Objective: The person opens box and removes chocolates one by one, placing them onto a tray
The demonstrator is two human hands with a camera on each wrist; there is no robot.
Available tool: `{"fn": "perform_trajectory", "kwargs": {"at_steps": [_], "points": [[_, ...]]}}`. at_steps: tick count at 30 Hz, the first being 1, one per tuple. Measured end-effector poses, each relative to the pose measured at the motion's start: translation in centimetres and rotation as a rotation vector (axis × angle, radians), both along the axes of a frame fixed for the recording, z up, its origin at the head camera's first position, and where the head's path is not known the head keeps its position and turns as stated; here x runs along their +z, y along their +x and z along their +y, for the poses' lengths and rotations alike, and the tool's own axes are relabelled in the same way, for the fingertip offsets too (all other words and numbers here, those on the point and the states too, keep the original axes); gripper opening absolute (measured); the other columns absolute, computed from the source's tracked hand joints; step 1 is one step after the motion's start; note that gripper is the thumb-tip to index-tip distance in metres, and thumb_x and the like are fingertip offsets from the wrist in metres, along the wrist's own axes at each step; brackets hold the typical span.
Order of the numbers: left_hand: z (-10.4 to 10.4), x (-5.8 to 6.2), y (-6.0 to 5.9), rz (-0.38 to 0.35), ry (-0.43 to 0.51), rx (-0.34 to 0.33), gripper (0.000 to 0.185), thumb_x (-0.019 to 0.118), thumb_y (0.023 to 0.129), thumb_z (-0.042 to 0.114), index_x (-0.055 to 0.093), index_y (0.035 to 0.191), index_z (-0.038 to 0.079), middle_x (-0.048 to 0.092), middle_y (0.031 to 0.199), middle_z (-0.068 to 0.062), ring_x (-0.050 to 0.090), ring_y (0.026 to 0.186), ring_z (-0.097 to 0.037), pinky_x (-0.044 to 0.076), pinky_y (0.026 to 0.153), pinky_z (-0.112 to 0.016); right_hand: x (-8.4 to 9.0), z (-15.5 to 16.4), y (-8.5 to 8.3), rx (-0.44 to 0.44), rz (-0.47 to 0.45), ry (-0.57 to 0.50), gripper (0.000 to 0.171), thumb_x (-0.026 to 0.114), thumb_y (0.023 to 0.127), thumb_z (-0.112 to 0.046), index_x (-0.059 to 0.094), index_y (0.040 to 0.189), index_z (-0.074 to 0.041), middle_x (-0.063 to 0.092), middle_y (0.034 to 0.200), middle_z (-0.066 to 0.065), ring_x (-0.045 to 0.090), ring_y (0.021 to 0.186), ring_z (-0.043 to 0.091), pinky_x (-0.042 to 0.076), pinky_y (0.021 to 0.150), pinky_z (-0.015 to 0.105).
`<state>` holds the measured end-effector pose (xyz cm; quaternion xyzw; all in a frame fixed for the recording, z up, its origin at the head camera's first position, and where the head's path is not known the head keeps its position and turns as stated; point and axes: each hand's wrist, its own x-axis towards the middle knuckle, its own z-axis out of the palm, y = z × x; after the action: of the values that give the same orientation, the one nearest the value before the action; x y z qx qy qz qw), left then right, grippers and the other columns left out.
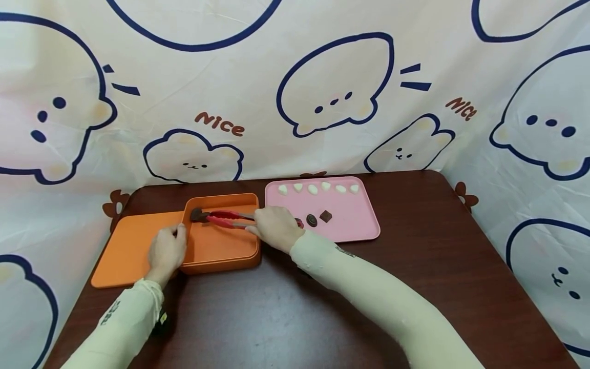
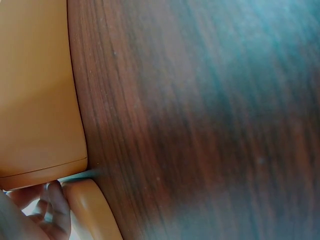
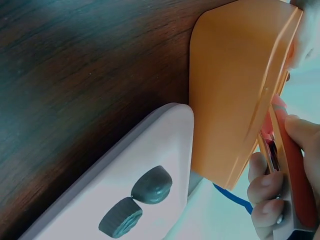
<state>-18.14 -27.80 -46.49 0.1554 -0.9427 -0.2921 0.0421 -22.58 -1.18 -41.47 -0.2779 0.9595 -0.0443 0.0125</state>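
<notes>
In the head view my right hand (image 1: pixel 278 225) grips red-tipped tongs (image 1: pixel 223 222), which reach left over the orange box (image 1: pixel 221 243). At the tips of the tongs, by the inner left wall, is a dark brown chocolate piece (image 1: pixel 198 215); whether it touches the bottom I cannot tell. My left hand (image 1: pixel 167 248) holds the left side of the box. Its fingers (image 2: pixel 59 207) show between the box and the orange lid (image 2: pixel 95 210) in the left wrist view. The right wrist view shows thumb and fingers wrapped round the tongs' handles.
A pink tray (image 1: pixel 355 225) lies right of the box. Along its back edge is a row of several white pieces (image 1: pixel 313 189). Nearer are a round dark chocolate (image 1: pixel 311 220), a square one (image 1: pixel 325 216) and a reddish piece (image 1: pixel 299 223) partly behind my hand. A printed cloth hangs behind the table.
</notes>
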Motion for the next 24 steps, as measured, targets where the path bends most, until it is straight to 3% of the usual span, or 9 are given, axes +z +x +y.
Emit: {"fn": "perform_trajectory", "kwargs": {"at_steps": [7, 16, 24], "points": [[0.0, 0.1, 0.0, 0.003, -0.002, -0.012, 0.058, 0.027, 0.108, 0.04, 0.064, 0.079, 0.006, 0.052, 0.058, -0.005, 0.049, 0.056, -0.024, 0.036, 0.051, -0.034, 0.3, 1.2, 0.6, 0.021, 0.016, -0.04, 0.035, 0.057, 0.101, -0.049, 0.067, 0.088, -0.017, 0.059, 0.071, -0.004, 0.057, 0.066, 0.014, 0.051, 0.06, 0.031], [0.0, 0.0, 0.0, 0.008, 0.001, -0.009, 0.058, 0.027, 0.108, 0.041, 0.064, 0.081, 0.006, 0.052, 0.06, -0.006, 0.049, 0.056, -0.025, 0.036, 0.051, -0.034, 0.0, 3.3, 2.0, 0.043, 0.023, -0.151, 0.035, 0.062, 0.098, -0.046, 0.074, 0.105, -0.014, 0.067, 0.077, -0.003, 0.059, 0.067, 0.014, 0.051, 0.061, 0.03], [0.0, -0.2, 0.1, 0.008, 0.009, -0.009, 0.058, 0.027, 0.108, 0.042, 0.057, 0.071, 0.009, 0.047, 0.055, -0.003, 0.046, 0.052, -0.024, 0.035, 0.049, -0.034, 0.6, 5.3, 2.9, 0.029, 0.027, -0.23, 0.029, 0.064, 0.098, -0.046, 0.065, 0.086, -0.02, 0.053, 0.062, -0.008, 0.053, 0.059, 0.013, 0.04, 0.052, 0.026]]}}
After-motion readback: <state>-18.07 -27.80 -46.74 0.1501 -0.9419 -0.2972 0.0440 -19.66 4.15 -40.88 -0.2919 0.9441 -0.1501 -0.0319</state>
